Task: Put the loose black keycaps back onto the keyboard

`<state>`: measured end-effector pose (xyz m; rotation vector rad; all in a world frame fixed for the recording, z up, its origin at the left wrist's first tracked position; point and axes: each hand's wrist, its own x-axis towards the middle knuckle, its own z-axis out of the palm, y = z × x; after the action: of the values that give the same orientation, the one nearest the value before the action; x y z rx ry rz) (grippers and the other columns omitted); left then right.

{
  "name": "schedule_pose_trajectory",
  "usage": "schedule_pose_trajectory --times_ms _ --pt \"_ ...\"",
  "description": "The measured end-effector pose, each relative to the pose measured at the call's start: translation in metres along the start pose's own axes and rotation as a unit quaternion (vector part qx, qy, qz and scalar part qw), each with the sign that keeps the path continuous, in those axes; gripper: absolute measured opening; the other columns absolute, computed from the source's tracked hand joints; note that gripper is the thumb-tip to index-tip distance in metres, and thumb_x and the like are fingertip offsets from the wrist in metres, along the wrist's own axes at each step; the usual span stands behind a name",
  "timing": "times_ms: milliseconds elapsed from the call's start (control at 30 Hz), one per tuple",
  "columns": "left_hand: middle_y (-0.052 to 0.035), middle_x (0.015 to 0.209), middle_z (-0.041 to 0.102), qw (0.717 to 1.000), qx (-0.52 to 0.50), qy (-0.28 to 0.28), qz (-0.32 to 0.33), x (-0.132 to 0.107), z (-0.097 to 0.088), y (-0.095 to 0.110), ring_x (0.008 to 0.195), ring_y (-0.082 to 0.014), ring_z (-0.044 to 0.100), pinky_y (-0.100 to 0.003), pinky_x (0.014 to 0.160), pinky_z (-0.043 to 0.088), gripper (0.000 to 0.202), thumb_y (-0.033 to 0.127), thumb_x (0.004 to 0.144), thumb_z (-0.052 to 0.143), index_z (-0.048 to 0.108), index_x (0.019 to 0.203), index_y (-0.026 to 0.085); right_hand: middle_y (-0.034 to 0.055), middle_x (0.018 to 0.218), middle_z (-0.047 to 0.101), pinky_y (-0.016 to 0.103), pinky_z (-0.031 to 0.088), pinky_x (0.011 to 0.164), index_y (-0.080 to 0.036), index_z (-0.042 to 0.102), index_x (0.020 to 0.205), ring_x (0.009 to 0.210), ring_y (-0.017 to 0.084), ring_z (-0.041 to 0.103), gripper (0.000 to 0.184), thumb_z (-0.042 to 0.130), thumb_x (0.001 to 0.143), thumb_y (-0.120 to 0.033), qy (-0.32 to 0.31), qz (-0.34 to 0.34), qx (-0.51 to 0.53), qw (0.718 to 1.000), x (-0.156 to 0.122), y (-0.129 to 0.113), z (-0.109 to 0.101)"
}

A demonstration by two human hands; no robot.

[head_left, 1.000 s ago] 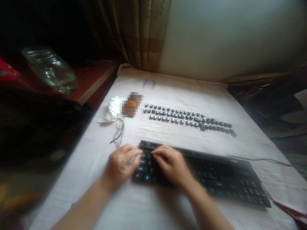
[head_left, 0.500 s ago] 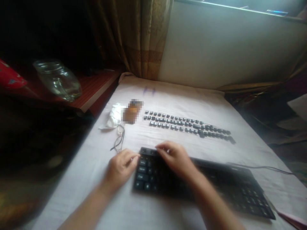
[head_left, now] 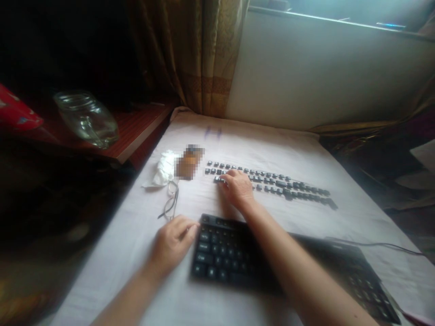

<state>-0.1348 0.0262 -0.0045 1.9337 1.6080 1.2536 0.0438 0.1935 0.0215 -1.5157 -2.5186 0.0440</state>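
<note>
A black keyboard [head_left: 220, 253] lies slantwise on the cloth, with bare dark stretches where keys are off. At its upper left corner is my left hand [head_left: 175, 240], fingers curled and thumb and fingertips closed against the edge. Beyond the keyboard, loose black keycaps [head_left: 272, 181] stand in three long rows. My right hand [head_left: 238, 186] reaches over the keyboard to the left end of the nearest row. Its thumb and fingers pinch at a keycap [head_left: 216, 179] there. The hand covers part of the rows, and my right forearm hides the keyboard's middle.
Eyeglasses [head_left: 170, 203], a crumpled white tissue [head_left: 166, 167] and a blurred-out orange-brown object [head_left: 189, 163] lie left of the rows. A glass jar [head_left: 88, 120] sits on a wooden shelf [head_left: 136, 131]. A cable [head_left: 380, 245] runs off to the right.
My right hand has moved from the keyboard's top edge up to the keycap rows. My left hand stays at the keyboard corner. The view has shifted slightly.
</note>
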Motion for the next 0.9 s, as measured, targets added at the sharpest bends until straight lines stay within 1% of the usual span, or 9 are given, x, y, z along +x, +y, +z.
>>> schedule_pose_trajectory --times_ms 100,167,233,367,533,633,733,800,900 --pt "-0.0012 0.08 0.07 1.0 0.0 0.001 -0.003 -0.001 0.001 -0.001 0.074 -0.0138 0.066 -0.024 0.068 0.053 0.019 0.022 0.093 0.053 0.07 0.086 0.021 0.0108 0.118 0.065 0.039 0.04 0.09 -0.022 0.073 0.111 0.107 0.028 0.054 0.025 0.059 0.09 -0.027 0.0 -0.008 -0.005 1.0 0.005 0.0 0.002" --pt "-0.0012 0.08 0.07 1.0 0.0 0.001 -0.005 -0.002 0.002 -0.002 0.074 -0.0139 0.065 -0.024 0.068 0.053 0.019 0.022 0.093 0.052 0.07 0.087 0.021 0.0112 0.119 0.064 0.04 0.039 0.09 -0.022 0.073 0.11 0.108 0.029 0.052 0.026 0.06 0.09 -0.03 -0.005 -0.01 -0.01 1.0 0.008 -0.001 0.003" --pt "-0.0014 0.08 0.07 1.0 0.0 0.001 -0.007 -0.002 0.003 -0.002 0.074 -0.014 0.065 -0.025 0.069 0.053 0.02 0.022 0.094 0.052 0.07 0.087 0.021 0.0113 0.119 0.064 0.041 0.039 0.089 -0.022 0.075 0.106 0.108 0.029 0.051 0.024 0.059 0.091 -0.031 -0.012 -0.017 -0.017 1.0 0.01 -0.002 0.003" --pt "-0.0011 0.078 0.069 1.0 0.002 -0.002 -0.01 -0.002 0.003 -0.002 0.073 -0.0137 0.065 -0.024 0.068 0.053 0.02 0.022 0.094 0.052 0.07 0.086 0.021 0.0123 0.115 0.065 0.041 0.039 0.088 -0.018 0.076 0.097 0.106 0.029 0.052 0.022 0.056 0.092 -0.028 -0.017 -0.032 -0.025 0.999 0.013 -0.008 0.004" --pt "-0.001 0.078 0.069 1.0 0.006 -0.003 -0.004 -0.002 0.002 -0.002 0.073 -0.0136 0.065 -0.024 0.068 0.053 0.02 0.022 0.094 0.053 0.07 0.085 0.021 0.0127 0.115 0.066 0.04 0.041 0.089 -0.016 0.075 0.096 0.106 0.029 0.054 0.021 0.057 0.091 -0.026 -0.007 -0.035 -0.019 0.999 0.009 -0.012 -0.002" --pt "-0.0009 0.079 0.069 1.0 0.007 -0.003 0.003 -0.001 0.001 -0.002 0.073 -0.0136 0.066 -0.023 0.068 0.052 0.02 0.022 0.094 0.052 0.07 0.085 0.021 0.0111 0.111 0.068 0.038 0.045 0.09 -0.018 0.074 0.095 0.102 0.026 0.058 0.017 0.059 0.09 -0.025 0.024 -0.036 0.038 0.998 -0.01 -0.009 -0.007" --pt "-0.0009 0.079 0.069 1.0 0.009 -0.005 0.003 -0.001 0.001 -0.002 0.073 -0.0136 0.066 -0.023 0.068 0.052 0.019 0.022 0.093 0.053 0.071 0.086 0.021 0.0086 0.102 0.07 0.037 0.049 0.088 -0.021 0.073 0.092 0.097 0.024 0.062 0.011 0.063 0.086 -0.023 0.058 -0.047 0.136 0.988 -0.044 -0.006 -0.015" --pt "-0.0011 0.079 0.069 1.0 0.011 -0.007 0.003 -0.002 0.001 -0.002 0.073 -0.0137 0.065 -0.023 0.068 0.052 0.018 0.023 0.093 0.054 0.071 0.086 0.021 0.0075 0.099 0.071 0.036 0.052 0.084 -0.021 0.071 0.095 0.094 0.022 0.065 0.012 0.062 0.087 -0.024 0.044 -0.043 0.196 0.979 -0.072 -0.006 -0.022" --pt "-0.0015 0.08 0.07 1.0 0.016 -0.009 0.007 -0.002 0.001 -0.002 0.073 -0.014 0.066 -0.024 0.069 0.053 0.018 0.023 0.093 0.054 0.071 0.086 0.021 0.0065 0.1 0.071 0.034 0.054 0.082 -0.022 0.07 0.098 0.093 0.021 0.067 0.013 0.062 0.088 -0.024 -0.004 -0.031 0.255 0.966 -0.108 -0.009 -0.032"
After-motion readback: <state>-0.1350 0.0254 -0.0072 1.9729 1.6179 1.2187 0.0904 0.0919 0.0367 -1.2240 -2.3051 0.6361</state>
